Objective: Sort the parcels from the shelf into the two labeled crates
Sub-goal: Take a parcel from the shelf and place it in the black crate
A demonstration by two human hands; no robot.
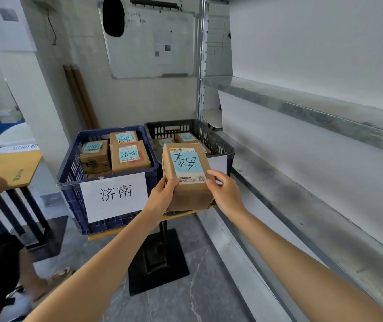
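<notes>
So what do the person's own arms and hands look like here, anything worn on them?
Both arms are bare as far as the frame shows, with no sleeves in view. The left hand and right hand wear no gloves, and no watch, bracelet or ring shows on the wrists or visible fingers.

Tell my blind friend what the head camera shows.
A left hand and right hand hold a cardboard parcel with a blue handwritten label in front of a black crate. Beside it, a blue crate with a paper sign holds similar parcels.

Whiteboard (139, 54) on wall (139, 101), grey floor (197, 287)
</notes>
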